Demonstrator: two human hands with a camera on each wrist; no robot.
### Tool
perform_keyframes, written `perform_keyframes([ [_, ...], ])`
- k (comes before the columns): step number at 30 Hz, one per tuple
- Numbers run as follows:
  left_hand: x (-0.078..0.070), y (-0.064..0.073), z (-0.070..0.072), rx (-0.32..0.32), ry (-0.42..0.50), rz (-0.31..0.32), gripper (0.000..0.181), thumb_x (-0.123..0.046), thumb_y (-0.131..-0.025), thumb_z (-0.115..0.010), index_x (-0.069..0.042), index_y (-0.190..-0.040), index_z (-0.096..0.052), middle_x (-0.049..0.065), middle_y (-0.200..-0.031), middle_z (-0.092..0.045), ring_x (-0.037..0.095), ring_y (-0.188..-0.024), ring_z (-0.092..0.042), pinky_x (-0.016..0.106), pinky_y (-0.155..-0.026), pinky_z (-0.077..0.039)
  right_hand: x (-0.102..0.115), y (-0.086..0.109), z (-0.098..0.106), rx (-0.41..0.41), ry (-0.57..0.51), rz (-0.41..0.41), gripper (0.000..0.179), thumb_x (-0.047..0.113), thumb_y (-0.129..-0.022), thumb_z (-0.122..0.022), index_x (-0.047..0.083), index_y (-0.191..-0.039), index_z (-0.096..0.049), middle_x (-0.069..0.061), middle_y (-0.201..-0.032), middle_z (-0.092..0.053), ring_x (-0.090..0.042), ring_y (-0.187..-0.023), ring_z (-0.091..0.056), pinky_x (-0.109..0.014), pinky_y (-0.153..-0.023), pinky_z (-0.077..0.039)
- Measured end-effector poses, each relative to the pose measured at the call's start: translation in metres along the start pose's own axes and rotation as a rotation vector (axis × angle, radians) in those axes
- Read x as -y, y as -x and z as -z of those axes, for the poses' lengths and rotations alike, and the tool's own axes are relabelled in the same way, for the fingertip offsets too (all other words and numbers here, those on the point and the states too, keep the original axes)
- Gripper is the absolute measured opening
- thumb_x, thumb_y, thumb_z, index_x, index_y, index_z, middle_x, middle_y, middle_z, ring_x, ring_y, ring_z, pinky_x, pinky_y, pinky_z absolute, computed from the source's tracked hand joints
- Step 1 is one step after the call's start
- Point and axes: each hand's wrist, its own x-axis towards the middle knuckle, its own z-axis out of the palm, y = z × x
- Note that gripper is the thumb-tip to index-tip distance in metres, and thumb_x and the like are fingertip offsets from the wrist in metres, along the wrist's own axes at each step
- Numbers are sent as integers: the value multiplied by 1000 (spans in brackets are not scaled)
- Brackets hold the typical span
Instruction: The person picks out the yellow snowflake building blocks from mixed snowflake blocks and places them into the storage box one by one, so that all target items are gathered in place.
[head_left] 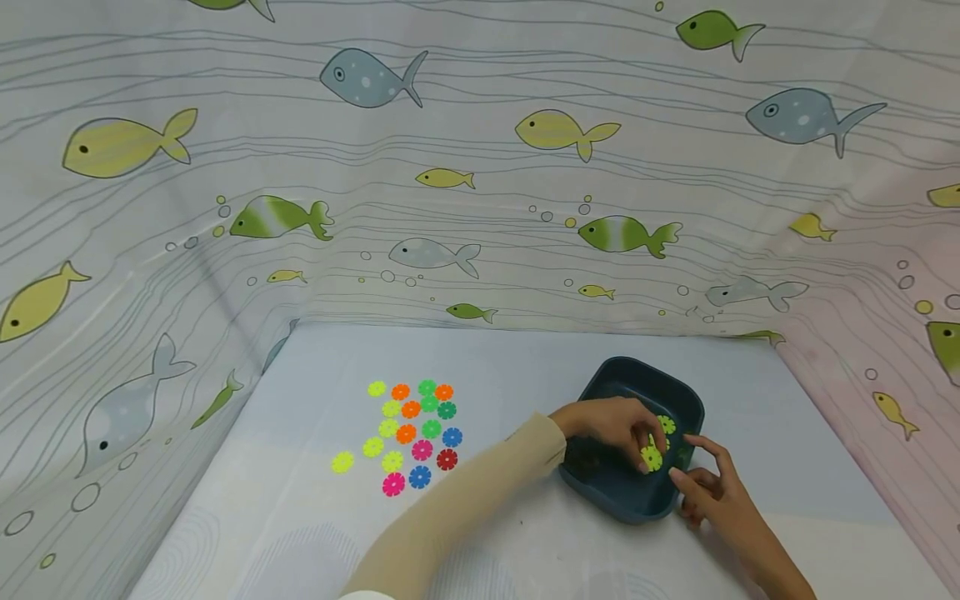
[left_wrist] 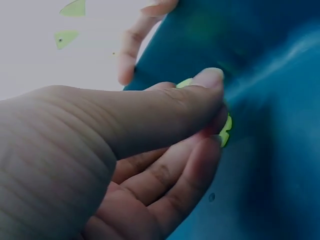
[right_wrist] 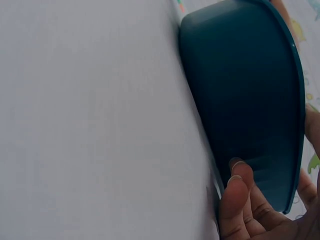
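My left hand (head_left: 618, 423) reaches into a dark blue tub (head_left: 611, 497). Thumb and fingers pinch yellow-green notched plastic discs (head_left: 651, 457); in the left wrist view only slivers of yellow-green disc (left_wrist: 226, 132) show past the fingers. Another yellow-green disc (head_left: 666, 425) appears just beyond the fingers, within the tub. At the tub's right side, my right hand (head_left: 716, 492) holds the wall near the rim. The right wrist view has its curled fingertips (right_wrist: 235, 195) against the outer wall, with part of the hand cut off by the frame edge.
Left of the tub, several flat notched discs in yellow, orange (head_left: 406, 433), green, blue (head_left: 420, 477), pink and red lie spread on the white table (head_left: 300, 517). Fish-patterned cloth walls (head_left: 495, 275) stand behind and at both sides. The left forearm crosses the table's front.
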Motion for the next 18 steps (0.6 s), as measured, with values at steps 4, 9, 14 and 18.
perform_keyframes([
  [4, 0, -2, -3, 52, -3, 21, 35, -3, -85, -84, -10, -117, -73, -5, -93, -72, 3, -83, -67, 16, -75, -54, 1, 0, -1, -1, 4, -2, 69, 35, -104, -62, 30, -154, -15, -14, -99, -62, -29, -73, -61, -38, -62, -56],
  [9, 1, -5, -6, 99, -82, 35, 34, -4, -87, -82, -11, -119, -74, -9, -96, -71, 0, -86, -66, 14, -77, -52, 1, -1, -1, -1, 2, -7, 67, 34, -105, -61, 30, -154, -15, -14, -99, -63, -29, -73, -61, -38, -62, -56],
  [14, 3, -7, -8, 131, -157, 26, 33, -6, -88, -82, -12, -120, -75, -11, -100, -71, -1, -89, -64, 12, -78, -51, 0, -2, -1, 1, 4, -10, 67, 34, -106, -60, 29, -154, -14, -14, -99, -63, -29, -73, -60, -38, -62, -56],
  [18, 3, -9, -9, 142, -198, 36, 33, -7, -87, -84, -14, -118, -76, -12, -100, -70, -2, -89, -63, 11, -78, -50, 0, -2, -1, 0, 8, -13, 67, 35, -105, -61, 29, -154, -14, -14, -99, -63, -28, -73, -60, -38, -63, -56],
])
